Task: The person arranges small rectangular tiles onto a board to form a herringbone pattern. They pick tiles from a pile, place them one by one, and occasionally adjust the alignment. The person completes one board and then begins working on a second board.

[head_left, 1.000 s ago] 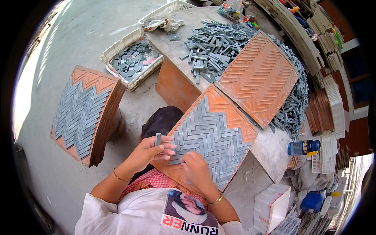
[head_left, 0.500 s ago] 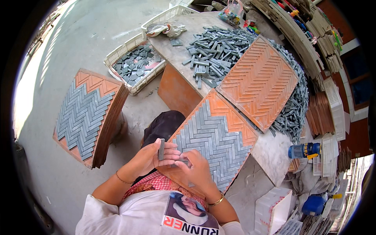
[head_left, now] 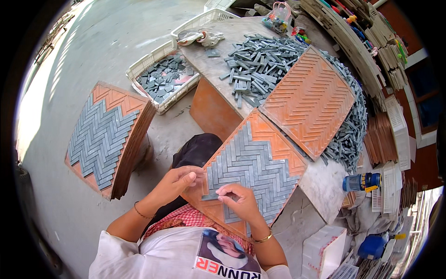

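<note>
In front of me lies a tilted orange mould board [head_left: 274, 132] with raised ridges, partly filled with grey stone strips [head_left: 251, 162] in a herringbone pattern. My right hand [head_left: 239, 200] is over its near part, thumb and forefinger pinched at the end of a short grey strip [head_left: 210, 197] at the edge of the pattern. My left hand [head_left: 179, 182] hovers by the board's left edge, thumb toward the fingers. Its fingertips are blurred, and whether a strip is in them is hidden.
An unfilled ridged board [head_left: 309, 102] lies beyond, against a heap of loose strips [head_left: 265, 58] on the table. To the left stands a stack of boards [head_left: 132, 149], its top one patterned. A white crate [head_left: 160, 109] holds grey pieces. A blue bottle [head_left: 360, 181] is at right.
My right hand has moved slightly right and down with its strip onto the board. The left hand has moved left and turned over; the strip on its palm no longer shows.
</note>
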Action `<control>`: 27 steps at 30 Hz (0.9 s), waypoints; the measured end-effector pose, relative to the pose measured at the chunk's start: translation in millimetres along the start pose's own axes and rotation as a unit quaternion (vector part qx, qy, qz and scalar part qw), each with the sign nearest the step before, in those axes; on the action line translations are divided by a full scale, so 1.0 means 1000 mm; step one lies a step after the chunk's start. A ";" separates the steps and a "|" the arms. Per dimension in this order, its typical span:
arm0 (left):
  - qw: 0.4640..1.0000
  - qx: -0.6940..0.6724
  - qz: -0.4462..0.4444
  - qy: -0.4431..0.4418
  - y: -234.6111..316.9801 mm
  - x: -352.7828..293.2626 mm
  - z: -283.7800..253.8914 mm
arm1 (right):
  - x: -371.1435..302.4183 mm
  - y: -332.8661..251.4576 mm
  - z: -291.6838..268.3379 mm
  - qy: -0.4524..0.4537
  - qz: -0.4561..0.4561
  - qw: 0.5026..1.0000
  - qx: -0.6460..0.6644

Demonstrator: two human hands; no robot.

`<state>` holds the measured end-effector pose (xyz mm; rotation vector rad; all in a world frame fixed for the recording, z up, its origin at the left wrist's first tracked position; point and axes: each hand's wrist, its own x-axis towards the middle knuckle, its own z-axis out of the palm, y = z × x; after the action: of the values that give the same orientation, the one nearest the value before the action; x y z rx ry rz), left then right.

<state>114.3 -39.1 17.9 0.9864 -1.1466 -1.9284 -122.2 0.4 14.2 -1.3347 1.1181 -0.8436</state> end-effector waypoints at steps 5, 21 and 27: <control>1.000 -0.008 -0.009 0.012 -0.006 -0.003 -0.006 | -0.018 0.013 0.011 0.012 -0.127 0.960 -0.249; 0.913 0.375 0.136 0.081 -0.029 -0.025 0.011 | -0.021 0.020 0.024 0.048 -0.175 0.926 -0.330; 0.843 0.489 0.220 0.049 -0.039 -0.036 0.013 | -0.023 0.017 -0.005 0.114 -0.117 0.942 -0.294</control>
<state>113.8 10.8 -3.9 1.1350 -2.1389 -0.8439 -135.9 22.1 1.3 -1.9293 1.4867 -0.8884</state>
